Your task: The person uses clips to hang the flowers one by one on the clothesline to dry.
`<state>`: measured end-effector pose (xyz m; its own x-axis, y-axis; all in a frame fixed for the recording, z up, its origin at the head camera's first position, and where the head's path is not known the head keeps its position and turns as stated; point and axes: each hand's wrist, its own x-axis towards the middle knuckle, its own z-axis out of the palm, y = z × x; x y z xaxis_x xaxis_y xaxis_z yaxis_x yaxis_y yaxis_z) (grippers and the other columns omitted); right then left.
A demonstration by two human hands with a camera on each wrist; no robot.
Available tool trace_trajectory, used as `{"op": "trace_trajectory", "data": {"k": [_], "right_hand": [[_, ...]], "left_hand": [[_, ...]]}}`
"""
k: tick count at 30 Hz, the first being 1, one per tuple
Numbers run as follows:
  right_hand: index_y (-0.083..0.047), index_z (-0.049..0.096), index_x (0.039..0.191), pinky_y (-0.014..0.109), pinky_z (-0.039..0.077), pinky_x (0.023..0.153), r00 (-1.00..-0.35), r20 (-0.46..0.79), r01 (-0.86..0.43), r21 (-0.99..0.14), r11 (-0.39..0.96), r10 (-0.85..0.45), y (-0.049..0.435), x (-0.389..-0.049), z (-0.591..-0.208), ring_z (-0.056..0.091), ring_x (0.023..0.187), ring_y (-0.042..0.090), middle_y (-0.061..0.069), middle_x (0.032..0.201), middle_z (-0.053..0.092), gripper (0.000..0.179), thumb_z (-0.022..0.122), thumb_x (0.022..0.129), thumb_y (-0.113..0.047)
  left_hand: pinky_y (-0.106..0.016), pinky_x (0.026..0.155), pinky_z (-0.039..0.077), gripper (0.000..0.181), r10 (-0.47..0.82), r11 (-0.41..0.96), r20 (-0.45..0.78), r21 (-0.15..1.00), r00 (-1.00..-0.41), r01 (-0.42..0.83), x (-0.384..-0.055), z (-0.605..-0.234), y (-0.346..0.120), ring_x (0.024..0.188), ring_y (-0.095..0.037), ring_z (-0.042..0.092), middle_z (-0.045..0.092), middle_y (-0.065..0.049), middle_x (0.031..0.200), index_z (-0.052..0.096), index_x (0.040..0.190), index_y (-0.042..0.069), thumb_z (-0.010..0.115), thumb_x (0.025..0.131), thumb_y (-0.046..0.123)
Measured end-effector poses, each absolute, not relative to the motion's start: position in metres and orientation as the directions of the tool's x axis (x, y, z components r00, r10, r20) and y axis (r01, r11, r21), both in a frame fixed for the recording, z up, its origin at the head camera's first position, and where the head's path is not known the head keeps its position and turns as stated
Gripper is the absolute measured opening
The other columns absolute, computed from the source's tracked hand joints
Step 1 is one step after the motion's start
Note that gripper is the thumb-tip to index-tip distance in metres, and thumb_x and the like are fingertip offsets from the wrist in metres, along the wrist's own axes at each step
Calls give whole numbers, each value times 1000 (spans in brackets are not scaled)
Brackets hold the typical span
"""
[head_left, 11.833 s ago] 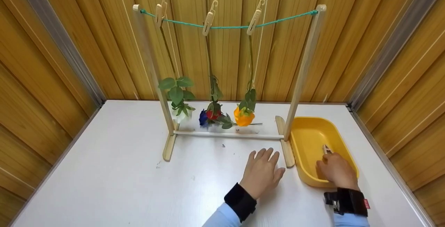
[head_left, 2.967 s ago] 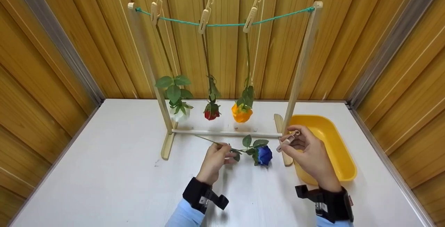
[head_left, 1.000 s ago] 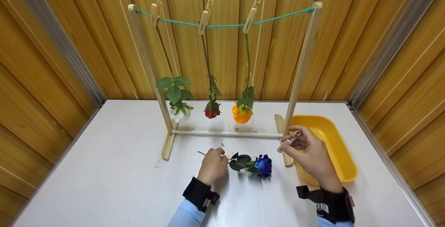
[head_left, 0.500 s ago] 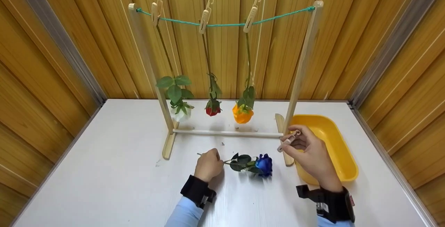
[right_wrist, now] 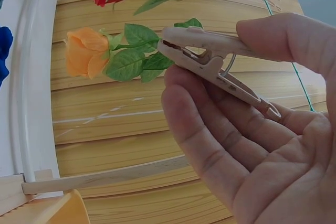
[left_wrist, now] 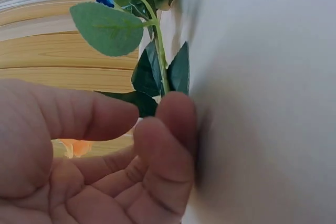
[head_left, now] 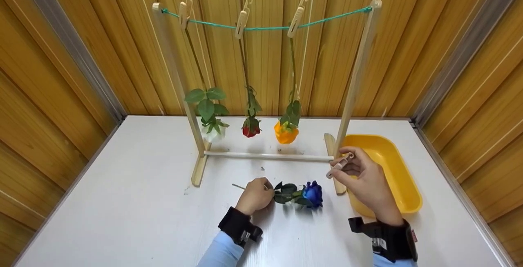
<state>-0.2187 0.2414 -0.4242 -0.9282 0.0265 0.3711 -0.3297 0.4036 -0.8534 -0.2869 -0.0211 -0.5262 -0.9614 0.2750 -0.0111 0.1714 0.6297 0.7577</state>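
Observation:
A blue rose (head_left: 312, 194) with dark green leaves lies low over the white table, its bloom pointing right. My left hand (head_left: 256, 195) pinches its stem, and the stem's cut end sticks out to the left of the fingers. In the left wrist view the thumb and curled fingers meet at the stem (left_wrist: 161, 51) just below the leaves. My right hand (head_left: 367, 181) holds a beige clothespin (right_wrist: 210, 59) between thumb and fingers, near the rack's right foot. The clothespin's tips point away from the palm.
A wooden rack (head_left: 353, 83) carries a green cord (head_left: 269, 28). Clothespins hold a white rose (head_left: 213, 130), a red rose (head_left: 251, 128) and an orange rose (head_left: 286, 132) upside down from it. A yellow tub (head_left: 402, 169) stands right of the rack, partly behind my right hand.
The blue rose came from behind the rack's bar to the front, bloom now rightward. My left hand has slid along its stem toward the leaves. The right hand took a clothespin from the tub and holds still.

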Motion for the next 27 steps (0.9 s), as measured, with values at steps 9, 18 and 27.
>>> {"op": "trace_trajectory", "data": {"k": [9,18,27], "right_hand": [[1,62,123,17,56,78,-925,380,-337,-852,401,29,242,-219,-425,70,81,10,11,99,75,40,79,87,5],[1,61,124,17,56,77,-923,384,-346,-847,403,16,243,-218,-425,71,80,11,9,96,74,40,78,88,5],[1,61,124,17,56,77,-928,372,-333,-857,392,25,243,-219,-424,70,80,11,11,97,74,41,79,87,5]], "left_hand": [[-37,61,51,12,222,677,100,700,-970,227,-285,-530,-17,67,-24,58,62,-8,72,60,73,4,69,75,-3],[-38,55,48,19,225,750,197,590,-954,298,-280,-532,-15,60,-28,60,60,-7,65,56,68,8,64,70,-9],[-34,53,42,28,278,769,245,523,-929,368,-278,-526,-16,57,-21,54,57,-3,62,53,66,11,65,78,-11]]}}
